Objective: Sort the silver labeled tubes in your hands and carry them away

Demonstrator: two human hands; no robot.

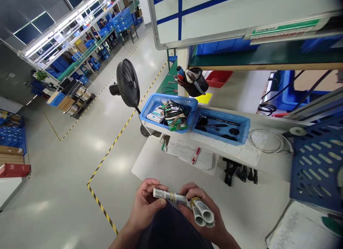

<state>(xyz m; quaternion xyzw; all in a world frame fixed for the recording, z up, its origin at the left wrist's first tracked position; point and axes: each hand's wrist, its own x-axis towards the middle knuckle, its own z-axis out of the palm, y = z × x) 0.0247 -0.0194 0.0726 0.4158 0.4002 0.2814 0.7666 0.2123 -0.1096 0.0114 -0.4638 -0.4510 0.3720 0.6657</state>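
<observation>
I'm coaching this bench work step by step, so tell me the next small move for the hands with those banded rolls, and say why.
Probably slide the yellow rubber band off the single roll. The left hand pinches that roll's free end, while the right hand grips the other rolled labels bundled beside it. The band looks like the only thing keeping the roll closed, and both hands are already placed on either side of it.
</observation>
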